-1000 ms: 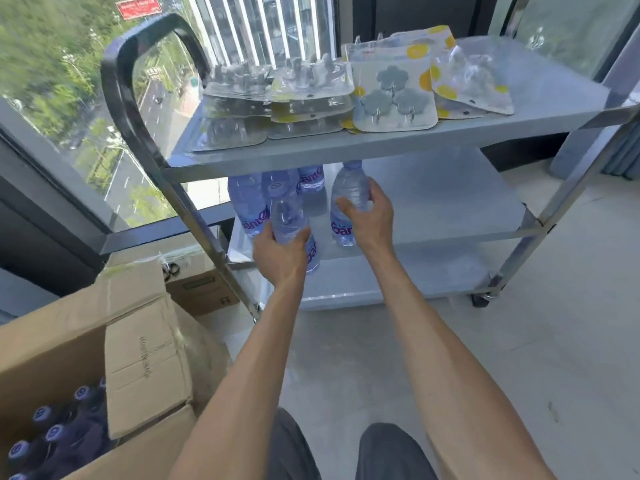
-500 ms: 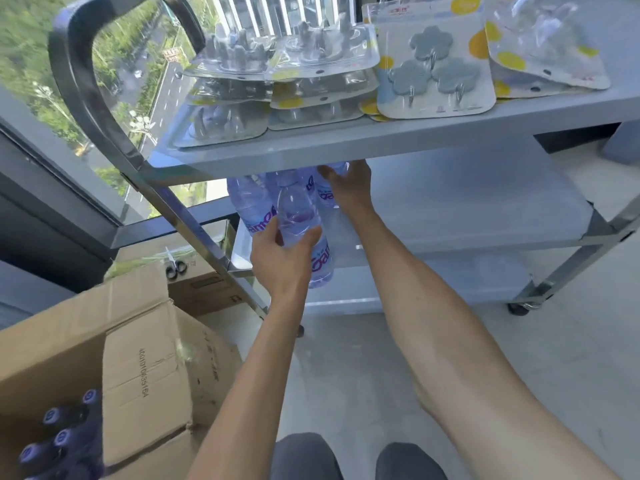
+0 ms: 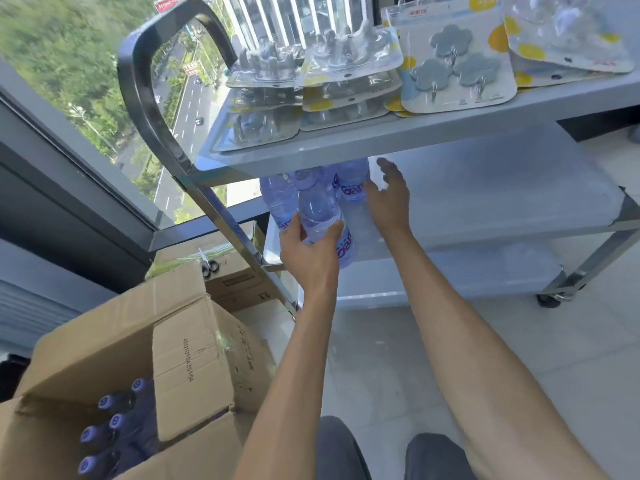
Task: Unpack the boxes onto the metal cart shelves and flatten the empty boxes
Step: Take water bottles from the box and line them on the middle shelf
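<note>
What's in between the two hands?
In the head view, water bottles standing on the middle shelf lie between them. The left hand grips one bottle; the right hand is open beside them.

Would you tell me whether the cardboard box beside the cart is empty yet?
Not empty. The cardboard box stands open, and several blue bottle caps show inside it, lower left.
</note>
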